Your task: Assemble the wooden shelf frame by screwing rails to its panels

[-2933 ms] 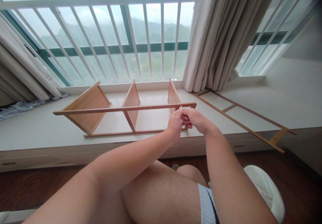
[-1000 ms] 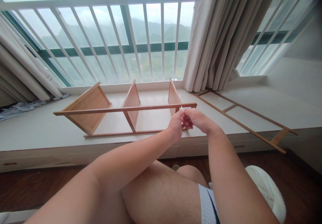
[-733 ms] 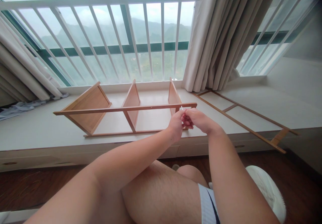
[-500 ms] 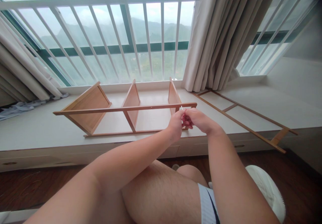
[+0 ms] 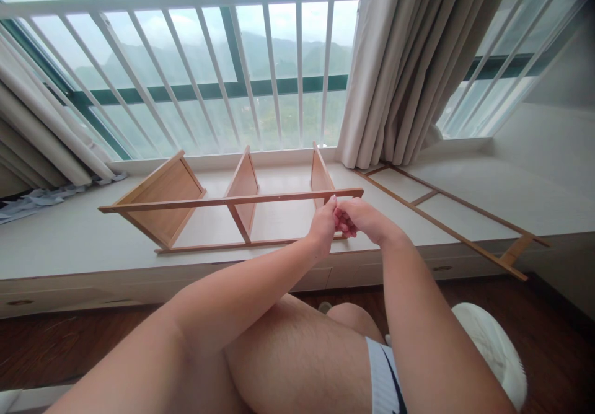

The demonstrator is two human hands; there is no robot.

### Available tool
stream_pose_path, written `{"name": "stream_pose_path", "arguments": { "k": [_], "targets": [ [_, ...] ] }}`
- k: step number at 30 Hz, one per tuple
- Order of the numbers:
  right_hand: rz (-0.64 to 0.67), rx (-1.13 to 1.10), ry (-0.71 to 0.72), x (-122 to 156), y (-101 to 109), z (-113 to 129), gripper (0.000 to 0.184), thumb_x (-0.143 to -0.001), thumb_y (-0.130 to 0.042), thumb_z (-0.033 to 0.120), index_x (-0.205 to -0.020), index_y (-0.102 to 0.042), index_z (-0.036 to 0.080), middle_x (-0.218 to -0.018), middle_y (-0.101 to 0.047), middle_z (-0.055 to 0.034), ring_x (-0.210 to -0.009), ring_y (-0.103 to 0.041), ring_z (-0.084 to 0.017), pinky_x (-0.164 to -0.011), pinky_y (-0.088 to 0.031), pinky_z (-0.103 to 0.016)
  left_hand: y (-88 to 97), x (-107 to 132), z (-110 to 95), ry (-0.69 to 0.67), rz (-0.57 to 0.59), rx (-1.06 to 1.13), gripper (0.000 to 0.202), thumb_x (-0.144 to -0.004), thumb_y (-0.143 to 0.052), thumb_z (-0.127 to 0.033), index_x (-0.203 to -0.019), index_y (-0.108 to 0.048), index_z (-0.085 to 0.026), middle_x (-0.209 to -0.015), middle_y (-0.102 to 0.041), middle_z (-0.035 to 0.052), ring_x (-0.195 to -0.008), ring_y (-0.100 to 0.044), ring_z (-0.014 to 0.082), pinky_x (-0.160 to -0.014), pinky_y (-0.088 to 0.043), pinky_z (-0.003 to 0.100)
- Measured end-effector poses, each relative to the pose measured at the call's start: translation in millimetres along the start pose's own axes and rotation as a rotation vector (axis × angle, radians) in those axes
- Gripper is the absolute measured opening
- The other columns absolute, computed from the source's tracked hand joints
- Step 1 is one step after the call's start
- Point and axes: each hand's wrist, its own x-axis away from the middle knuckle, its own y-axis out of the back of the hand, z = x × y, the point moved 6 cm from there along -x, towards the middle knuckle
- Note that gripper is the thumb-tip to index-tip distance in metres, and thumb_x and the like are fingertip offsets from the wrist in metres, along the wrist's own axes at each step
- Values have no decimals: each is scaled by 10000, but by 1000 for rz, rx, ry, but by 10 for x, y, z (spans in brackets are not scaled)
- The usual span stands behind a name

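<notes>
A wooden shelf frame lies on its side on the white window ledge, with several slatless panels standing between its long rails. At its right end, close to the top rail, my left hand is closed with thumb and fingertips pinched together. My right hand is curled against it, its fingers folded inward and meeting those of the left. Whatever sits between the fingers is too small and covered to name.
To the right, a second, ladder-like wooden frame lies across the white ledge, its end sticking out past the edge. Beige curtains hang by the white railing. A round white stool seat stands at lower right.
A thin, shiny piece that stuck up between my fingertips is now out of sight. My left fingertips have shifted slightly; the shelf frame stays where it was.
</notes>
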Motion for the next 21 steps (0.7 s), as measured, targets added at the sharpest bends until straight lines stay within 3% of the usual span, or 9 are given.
{"name": "stream_pose_path", "arguments": {
  "k": [3, 6, 11, 16, 21],
  "targets": [
    [-45, 56, -3, 11, 20, 40, 311, -853, -412, 333, -607, -509, 168, -463, -488, -9, -385, -479, -122, -372, -343, -234, 78, -56, 35, 37, -49, 25, 499, -828, -472, -612, -572, -494, -185, -452, -477, 14, -451, -514, 154, -548, -413, 318],
    [-98, 166, 24, 41, 36, 112, 313, -858, -435, 346, -599, -483, 176, -475, -481, 6, -380, -482, -115, -371, -337, -230, 161, -112, 54, 90, -115, 113, 376, -779, -598, -543, -680, -555, -183, -572, -531, 3, -532, -512, 132, -576, -403, 296],
    [-159, 382, 55, 73, 61, 182, 285, -854, -448, 340, -692, -600, 162, -497, -526, 1, -404, -496, -118, -393, -325, -233, 184, -122, 16, 142, -132, 210, 218, -744, -672, -395, -778, -605, -191, -801, -622, 15, -679, -538, 125, -606, -377, 273],
    [-251, 330, 67, 47, 129, 152, 290, -816, -495, 371, -738, -666, 150, -486, -506, 11, -405, -399, -94, -402, -284, -234, 173, -106, -3, 139, -127, 213, 190, -744, -665, -372, -776, -606, -195, -850, -640, 16, -719, -549, 127, -613, -359, 273],
    [-262, 226, 88, -2, 121, 119, 254, -778, -517, 344, -663, -634, 150, -505, -500, 13, -424, -349, -80, -404, -247, -236, 186, -116, -1, 122, -135, 211, 194, -736, -671, -370, -776, -603, -194, -834, -637, 19, -712, -552, 126, -600, -352, 263]
  ]
}}
